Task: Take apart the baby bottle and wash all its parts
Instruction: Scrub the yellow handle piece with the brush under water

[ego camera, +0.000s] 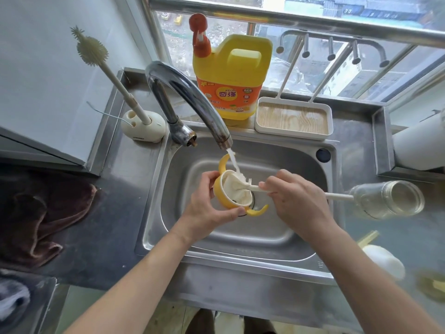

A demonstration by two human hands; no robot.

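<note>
My left hand (209,208) grips the yellow collar ring with two curved handles (222,194) over the sink basin (277,225), under the tap's running water. My right hand (296,201) holds a white brush (337,195) by its handle, its head pushed inside the ring's pale inner part. The clear bottle body (390,200) lies on its side on the counter to the right. A white rounded part (385,260) and a yellowish piece (431,284) lie blurred at the lower right.
The chrome tap (187,97) arches over the sink. Behind stand a yellow detergent jug (231,73) and a white tray with a wooden base (292,118). A brush in a white holder (144,126) is at the left, and a brown cloth (41,218) lies on the left counter.
</note>
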